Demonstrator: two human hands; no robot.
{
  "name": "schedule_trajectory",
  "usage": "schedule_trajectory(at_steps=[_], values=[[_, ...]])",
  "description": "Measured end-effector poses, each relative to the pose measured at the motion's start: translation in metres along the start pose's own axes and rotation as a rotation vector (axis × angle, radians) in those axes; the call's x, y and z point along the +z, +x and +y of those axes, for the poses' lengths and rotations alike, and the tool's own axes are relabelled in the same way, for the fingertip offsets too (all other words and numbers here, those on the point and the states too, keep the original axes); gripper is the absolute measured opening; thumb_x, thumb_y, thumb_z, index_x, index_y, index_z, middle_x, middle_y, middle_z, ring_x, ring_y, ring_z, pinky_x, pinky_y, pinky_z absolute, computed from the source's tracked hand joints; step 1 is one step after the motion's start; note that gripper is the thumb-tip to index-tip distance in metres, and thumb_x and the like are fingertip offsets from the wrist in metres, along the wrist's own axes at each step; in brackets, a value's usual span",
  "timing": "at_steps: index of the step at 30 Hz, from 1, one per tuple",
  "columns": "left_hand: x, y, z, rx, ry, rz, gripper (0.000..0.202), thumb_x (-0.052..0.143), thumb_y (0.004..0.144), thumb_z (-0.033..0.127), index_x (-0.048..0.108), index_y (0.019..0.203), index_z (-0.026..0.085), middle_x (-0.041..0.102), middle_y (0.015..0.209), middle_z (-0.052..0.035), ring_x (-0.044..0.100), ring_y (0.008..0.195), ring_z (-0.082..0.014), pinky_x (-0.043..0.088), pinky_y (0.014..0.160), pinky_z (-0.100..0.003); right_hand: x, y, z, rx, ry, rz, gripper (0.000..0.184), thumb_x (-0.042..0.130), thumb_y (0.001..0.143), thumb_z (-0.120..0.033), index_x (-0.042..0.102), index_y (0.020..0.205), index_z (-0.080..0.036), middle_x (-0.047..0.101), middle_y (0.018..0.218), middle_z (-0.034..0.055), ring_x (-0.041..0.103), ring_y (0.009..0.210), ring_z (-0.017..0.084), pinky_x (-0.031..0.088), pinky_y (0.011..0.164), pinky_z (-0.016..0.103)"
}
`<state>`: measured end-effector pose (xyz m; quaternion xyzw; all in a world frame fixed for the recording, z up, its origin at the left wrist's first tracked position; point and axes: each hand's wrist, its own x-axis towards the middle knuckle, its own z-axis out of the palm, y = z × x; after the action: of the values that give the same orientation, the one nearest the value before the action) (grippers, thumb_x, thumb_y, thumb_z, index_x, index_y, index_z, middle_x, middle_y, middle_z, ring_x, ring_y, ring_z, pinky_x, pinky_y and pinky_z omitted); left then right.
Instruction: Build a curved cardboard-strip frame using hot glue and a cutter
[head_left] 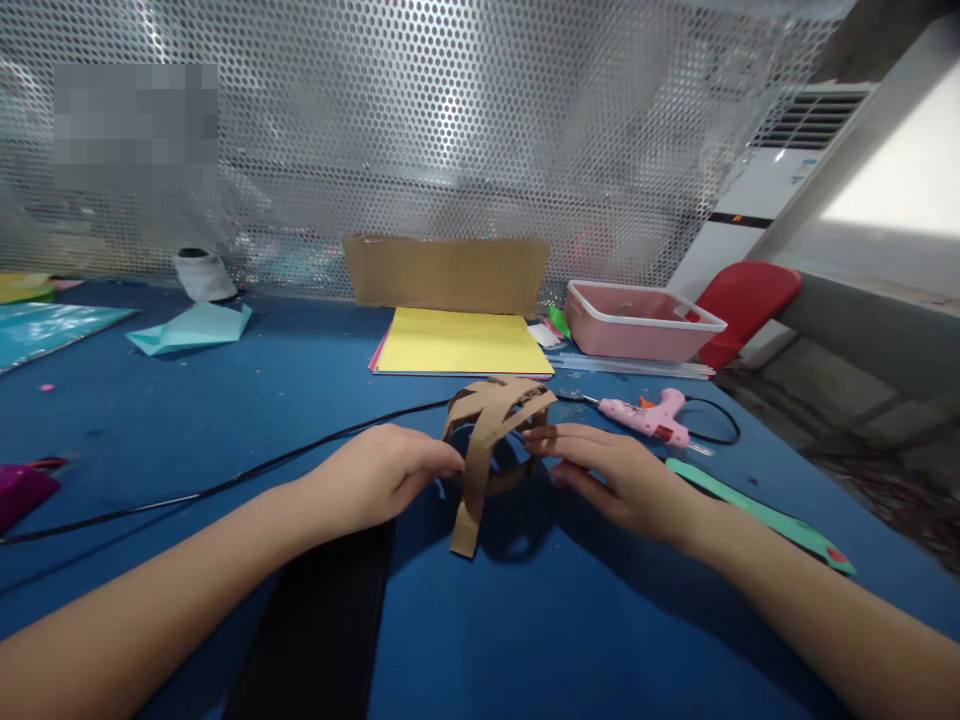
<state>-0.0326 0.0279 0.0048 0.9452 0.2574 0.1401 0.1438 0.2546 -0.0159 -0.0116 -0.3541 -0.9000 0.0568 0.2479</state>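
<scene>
Between my hands is a rounded, cage-like cardboard-strip frame [485,430] made of brown strips crossing at the top over a ring. One strip hangs down at the front, its free end angled toward me. My left hand [394,468] is closed at the frame's left side, thumb and fingers pinching its edge. On the right side, my right hand [611,475] has its fingertips closed on the frame's edge, with the thumb below. The exact contact points are partly hidden behind the fingers.
A pink glue gun [651,417] lies to the right, beside a green strip-shaped tool [757,510]. Behind are yellow paper sheets [465,342], a cardboard piece [448,275] and a pink basket [637,330]. A black cable [300,458] crosses the blue table; a black flat object [319,620] lies near me.
</scene>
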Motion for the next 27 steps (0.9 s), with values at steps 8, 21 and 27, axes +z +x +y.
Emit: schedule_trajectory(at_steps=[8,21,27], values=[[0.001,-0.001,0.013,-0.083,0.051,-0.054,0.028,0.038,0.093,0.019,0.063,0.104,0.019,0.073,0.097,-0.0057,0.068,0.084,-0.0207,0.05,0.071,-0.03,0.014,0.002,-0.005,0.031,0.035,0.018,0.022,0.047,0.094,-0.015,0.066,0.103,-0.019,0.07,0.106,0.0086,0.066,0.101,0.017,0.056,0.087,0.032],[0.004,0.0,0.023,-0.144,0.019,-0.091,0.019,0.043,0.088,0.027,0.059,0.092,0.02,0.07,0.067,-0.0006,0.064,0.059,-0.0186,0.041,0.054,-0.026,0.028,0.002,-0.012,0.001,-0.263,-0.013,0.035,0.037,0.096,-0.015,0.066,0.114,-0.016,0.067,0.119,0.0149,0.068,0.101,0.026,0.059,0.083,0.041],[0.007,0.001,0.024,-0.178,0.029,-0.051,0.024,0.046,0.091,0.038,0.063,0.095,0.021,0.069,0.062,0.0016,0.063,0.053,-0.0162,0.037,0.05,-0.024,0.029,0.002,-0.012,0.01,-0.21,-0.006,0.035,0.038,0.096,-0.014,0.065,0.117,-0.018,0.064,0.125,0.0137,0.061,0.116,0.026,0.056,0.092,0.043]])
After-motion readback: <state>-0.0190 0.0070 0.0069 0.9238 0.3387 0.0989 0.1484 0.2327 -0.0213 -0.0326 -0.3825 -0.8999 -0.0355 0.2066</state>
